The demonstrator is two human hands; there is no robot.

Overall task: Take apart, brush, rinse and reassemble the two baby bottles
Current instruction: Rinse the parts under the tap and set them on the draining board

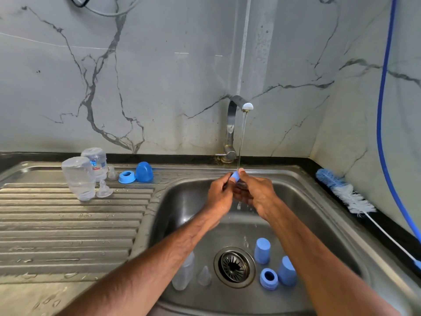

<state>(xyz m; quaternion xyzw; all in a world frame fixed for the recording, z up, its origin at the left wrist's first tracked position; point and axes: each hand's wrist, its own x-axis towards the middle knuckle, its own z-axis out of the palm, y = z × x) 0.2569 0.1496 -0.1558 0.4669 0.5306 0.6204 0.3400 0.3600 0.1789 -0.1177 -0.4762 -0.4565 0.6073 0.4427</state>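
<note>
**Blue part held under the running tap**

A small blue part [234, 176] sits between the fingertips of both hands, over the back of the sink [182, 201] and right under the thin water stream [242, 137] from the tap [247, 107]. The left hand [219, 192] and the right hand [255, 192] each close their grip on it from opposite sides, probably so the water runs over it and drains straight into the basin. The fingers hide most of it, so I cannot tell whether it is a ring or a cap.

Lower in the basin, around the drain [234, 266], lie a clear bottle [183, 272], a teat [204, 275], two blue caps [262, 250] [287, 271] and a blue ring [269, 278]; they seem to be waiting for their rinse. The left forearm partly covers the bottle.

On the drainboard [68, 224] two bottles stand upside down [78, 177] [95, 164], likely to drip dry, beside two teats [104, 190] [111, 173], a ring [127, 177] and a cap [144, 172]. The bottle brush [346, 192] lies on the bench to the right, its handle end cut off by the frame edge.
</note>
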